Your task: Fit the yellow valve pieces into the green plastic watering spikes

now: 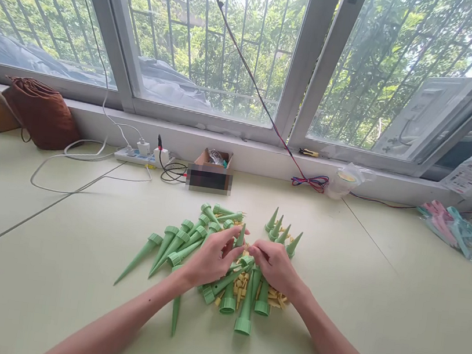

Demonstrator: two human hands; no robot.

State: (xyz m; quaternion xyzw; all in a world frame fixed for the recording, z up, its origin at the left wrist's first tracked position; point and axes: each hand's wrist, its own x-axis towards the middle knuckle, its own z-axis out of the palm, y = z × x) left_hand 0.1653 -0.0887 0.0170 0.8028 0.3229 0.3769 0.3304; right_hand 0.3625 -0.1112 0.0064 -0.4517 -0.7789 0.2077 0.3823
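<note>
My left hand (218,255) is closed round a green plastic watering spike (242,235), its pointed tip upward. Close beside it, my right hand (273,258) has its fingers pinched together near the spike; whatever is between them is too small to make out. Under and around both hands lies a pile of green spikes (247,304) with ribbed caps, mixed with small yellow plastic pieces (241,285). Several more spikes (173,245) lie to the left, caps away from me. Beyond my right hand, a few spikes (283,234) stand tip-up on their caps.
Along the window wall are a brown drawstring bag (43,113), a white power strip (136,156) with cables, a small cardboard box (213,158), coiled wires (311,182) and a plastic cup (342,184). Pink and teal packages (459,230) lie far right.
</note>
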